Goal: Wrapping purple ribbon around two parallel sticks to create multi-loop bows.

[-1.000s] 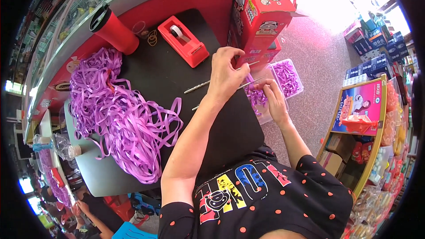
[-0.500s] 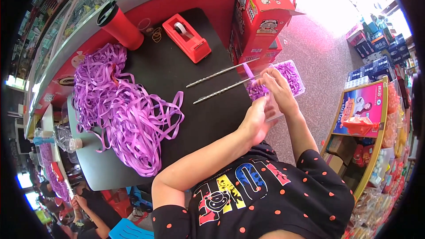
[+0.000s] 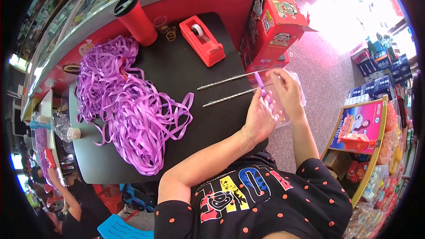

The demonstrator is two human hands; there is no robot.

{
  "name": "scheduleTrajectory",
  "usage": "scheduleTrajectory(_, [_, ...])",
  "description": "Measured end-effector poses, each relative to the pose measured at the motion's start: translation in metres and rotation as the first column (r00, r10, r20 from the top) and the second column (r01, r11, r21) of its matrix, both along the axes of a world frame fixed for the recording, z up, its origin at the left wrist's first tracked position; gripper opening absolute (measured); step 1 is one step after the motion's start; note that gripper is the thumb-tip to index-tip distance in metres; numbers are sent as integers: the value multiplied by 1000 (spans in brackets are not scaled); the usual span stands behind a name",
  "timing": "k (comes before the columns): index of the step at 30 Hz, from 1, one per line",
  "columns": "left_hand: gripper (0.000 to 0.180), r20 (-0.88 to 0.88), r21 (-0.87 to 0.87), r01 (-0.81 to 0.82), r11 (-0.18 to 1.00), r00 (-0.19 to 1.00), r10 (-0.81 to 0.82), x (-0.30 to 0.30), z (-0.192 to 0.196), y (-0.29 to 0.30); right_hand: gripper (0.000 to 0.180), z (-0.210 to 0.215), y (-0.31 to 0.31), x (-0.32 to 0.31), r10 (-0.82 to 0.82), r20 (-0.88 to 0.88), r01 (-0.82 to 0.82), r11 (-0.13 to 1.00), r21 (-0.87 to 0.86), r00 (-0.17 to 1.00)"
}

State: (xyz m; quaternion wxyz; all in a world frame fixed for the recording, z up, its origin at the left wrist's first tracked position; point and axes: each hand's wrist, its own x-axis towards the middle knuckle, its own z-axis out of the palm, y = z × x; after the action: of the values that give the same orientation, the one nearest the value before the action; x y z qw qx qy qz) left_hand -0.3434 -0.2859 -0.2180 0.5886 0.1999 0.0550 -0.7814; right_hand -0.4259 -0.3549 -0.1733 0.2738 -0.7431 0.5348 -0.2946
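Right of centre, a flat purple ribbon strip crosses 2 sideways twisted silver metal rods, lower end nearest the half-spread left hand, any pinch there or by the curled right hand unclear.

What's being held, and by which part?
Left hand seems to hold the purple ribbon by its lower part; right hand: cannot tell.
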Motion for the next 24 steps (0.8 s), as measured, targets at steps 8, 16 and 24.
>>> scheduleTrajectory(8, [88,-81,-233,68,970,993,-89,3,-10,5,24,10,-99,112,375,356,-400,917,-5,856])
scheduleTrajectory(16, [95,-91,-175,92,980,990,-109,4,-9,5,20,16,-119,145,298,346,-447,726,523,890])
scheduleTrajectory(24, [93,-85,-177,75,981,992,-92,1,-17,1,14,15,-126,143,130,426,-419,572,705,895])
